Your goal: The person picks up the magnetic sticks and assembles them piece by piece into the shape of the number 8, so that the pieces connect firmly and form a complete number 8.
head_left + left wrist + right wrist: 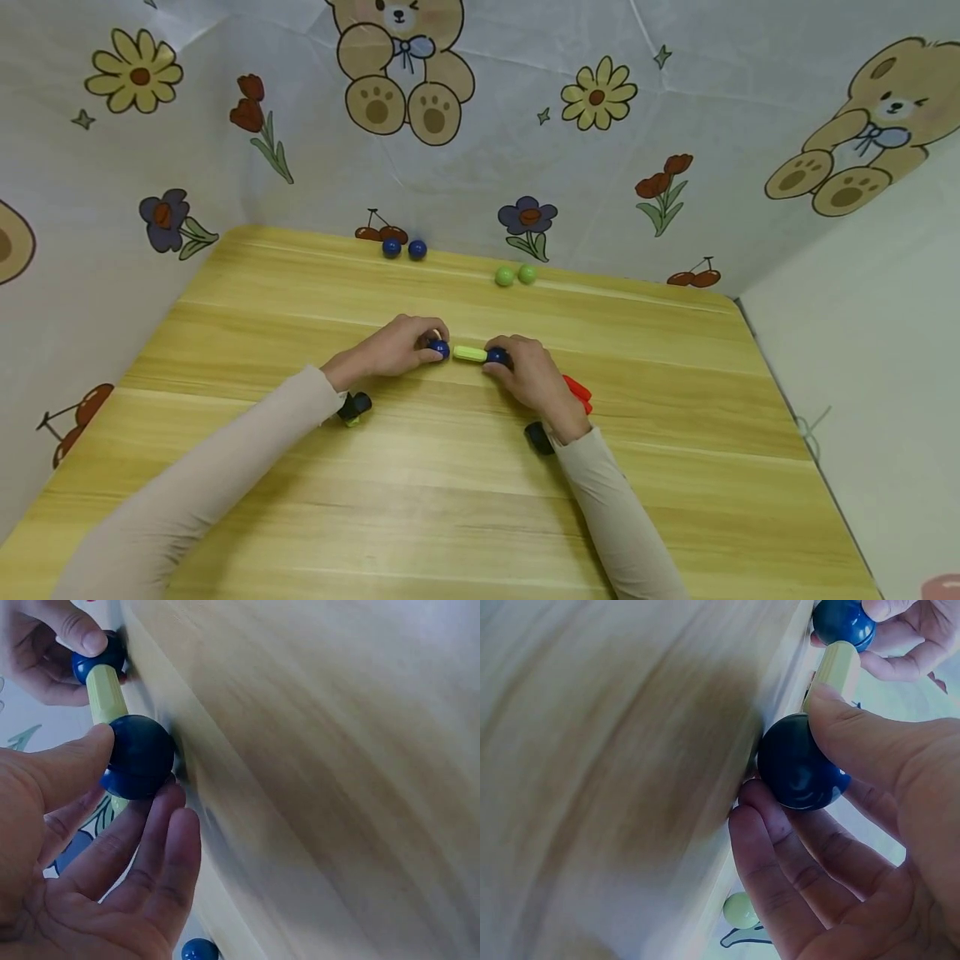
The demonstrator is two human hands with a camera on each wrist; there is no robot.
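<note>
On the wooden table (450, 500) my two hands meet over a short yellow-green stick (470, 353) with a dark blue ball at each end. My left hand (429, 345) pinches the left blue ball (439, 350) between thumb and fingers; the left wrist view shows that ball (139, 756) close up against the stick (105, 694). My right hand (501, 363) pinches the right blue ball (497, 357), which looks large in the right wrist view (802, 761). The stick lies level, just above the table top.
Two loose blue balls (404, 248) and two green balls (516, 275) lie near the table's far edge by the printed curtain. A red thing (578, 392) shows partly behind my right wrist. The table's right edge (780, 392) drops off beside a pale wall.
</note>
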